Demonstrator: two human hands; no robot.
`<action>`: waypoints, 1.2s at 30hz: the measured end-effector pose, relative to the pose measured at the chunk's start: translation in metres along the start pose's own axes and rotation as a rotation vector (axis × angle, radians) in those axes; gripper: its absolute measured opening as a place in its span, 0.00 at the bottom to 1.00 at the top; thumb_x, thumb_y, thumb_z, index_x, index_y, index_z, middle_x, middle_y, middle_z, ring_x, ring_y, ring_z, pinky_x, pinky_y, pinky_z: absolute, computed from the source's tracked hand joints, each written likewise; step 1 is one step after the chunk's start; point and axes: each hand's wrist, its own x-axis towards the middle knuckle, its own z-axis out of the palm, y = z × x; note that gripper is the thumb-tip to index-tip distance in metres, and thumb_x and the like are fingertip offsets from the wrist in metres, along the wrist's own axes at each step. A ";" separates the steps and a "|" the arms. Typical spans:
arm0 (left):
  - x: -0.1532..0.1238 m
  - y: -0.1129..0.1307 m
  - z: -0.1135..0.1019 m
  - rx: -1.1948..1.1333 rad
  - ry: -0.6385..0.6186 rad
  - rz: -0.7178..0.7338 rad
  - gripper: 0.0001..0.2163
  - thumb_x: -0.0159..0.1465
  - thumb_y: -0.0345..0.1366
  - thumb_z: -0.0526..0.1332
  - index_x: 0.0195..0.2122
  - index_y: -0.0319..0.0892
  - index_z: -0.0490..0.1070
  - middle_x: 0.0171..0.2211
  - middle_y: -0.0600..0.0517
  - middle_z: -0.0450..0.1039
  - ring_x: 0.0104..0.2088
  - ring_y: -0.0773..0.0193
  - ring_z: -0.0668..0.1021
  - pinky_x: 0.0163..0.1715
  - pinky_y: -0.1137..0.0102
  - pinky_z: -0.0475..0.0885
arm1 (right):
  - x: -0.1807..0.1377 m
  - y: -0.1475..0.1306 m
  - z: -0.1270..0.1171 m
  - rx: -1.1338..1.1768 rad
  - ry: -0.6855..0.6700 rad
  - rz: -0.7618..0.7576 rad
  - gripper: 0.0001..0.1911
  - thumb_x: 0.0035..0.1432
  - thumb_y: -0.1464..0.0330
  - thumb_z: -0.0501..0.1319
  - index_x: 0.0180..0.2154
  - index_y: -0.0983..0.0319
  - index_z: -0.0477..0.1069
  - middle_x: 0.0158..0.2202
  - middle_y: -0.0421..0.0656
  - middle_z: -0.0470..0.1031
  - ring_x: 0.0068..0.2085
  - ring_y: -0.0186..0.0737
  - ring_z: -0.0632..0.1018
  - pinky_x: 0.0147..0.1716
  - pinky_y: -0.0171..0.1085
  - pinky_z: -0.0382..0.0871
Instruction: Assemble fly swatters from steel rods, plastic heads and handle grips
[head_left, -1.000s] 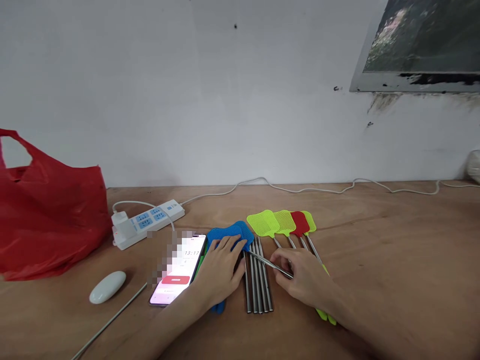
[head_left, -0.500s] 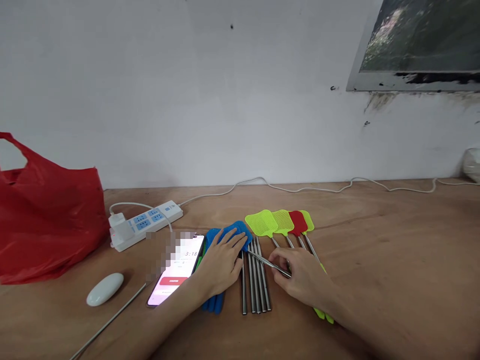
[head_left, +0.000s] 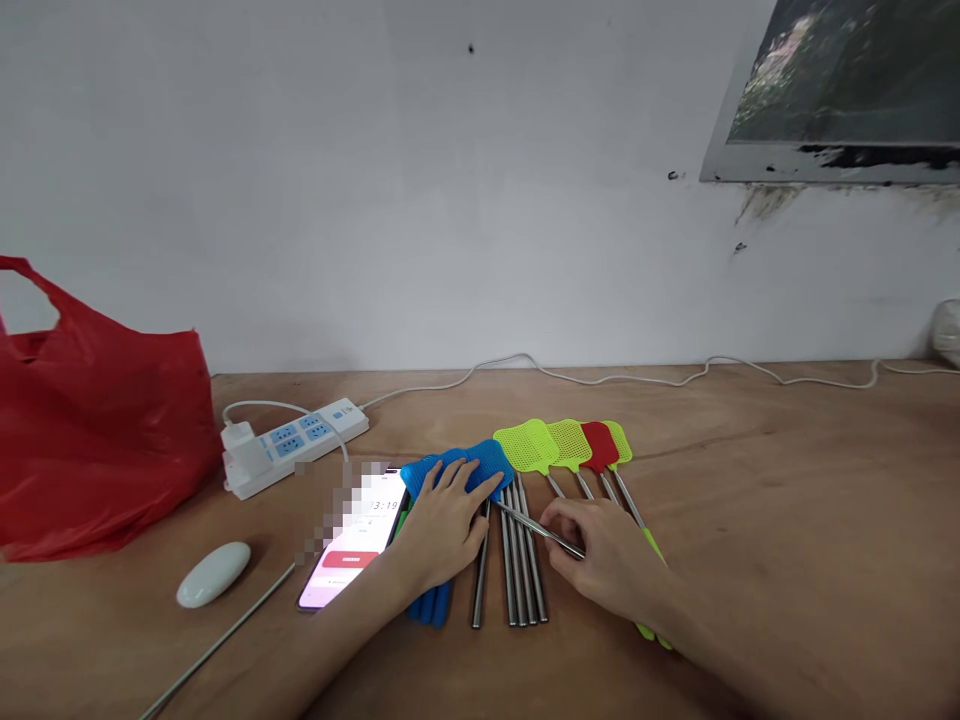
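Note:
Blue mesh fly swatter heads (head_left: 489, 461) overlap on the wooden table. My left hand (head_left: 441, 520) lies over them, fingers spread, fingertips on the mesh. My right hand (head_left: 604, 545) pinches a slanting metal rod (head_left: 531, 522), whose far end meets the lower right corner of the rightmost blue head. Beneath and beside that rod lie several loose metal rods (head_left: 523, 580), roughly parallel. Blue handles (head_left: 430, 606) stick out below my left wrist. Right of these rest yellow-green fly swatters (head_left: 527, 444) and a red fly swatter (head_left: 600, 445), their handles partly hidden by my right hand.
A lit phone (head_left: 358, 540) lies left of my left hand. Farther left are a white power strip (head_left: 300, 445) with a plug, a white mouse-shaped object (head_left: 214, 575) and a red plastic bag (head_left: 105, 430). A white cable (head_left: 600, 380) runs along the wall.
The rightmost blue head has shifted slightly right under my left fingers. The leftmost loose rod's near end has swung left. My right hand keeps its grip on the slanting rod.

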 end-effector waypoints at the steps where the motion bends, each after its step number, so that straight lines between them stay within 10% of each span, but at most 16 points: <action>1: 0.000 0.000 0.000 0.006 0.001 -0.004 0.25 0.65 0.30 0.53 0.64 0.50 0.65 0.61 0.44 0.67 0.62 0.45 0.67 0.62 0.42 0.58 | 0.000 0.000 0.000 -0.003 0.000 0.002 0.06 0.51 0.73 0.60 0.32 0.58 0.73 0.22 0.35 0.71 0.26 0.36 0.71 0.27 0.35 0.55; 36: 0.007 0.009 -0.002 -0.064 -0.085 -0.086 0.25 0.64 0.29 0.52 0.63 0.34 0.66 0.63 0.40 0.67 0.64 0.45 0.66 0.63 0.46 0.59 | -0.011 -0.004 0.004 -0.249 0.094 0.025 0.04 0.55 0.72 0.60 0.30 0.58 0.71 0.25 0.38 0.76 0.25 0.39 0.74 0.24 0.36 0.49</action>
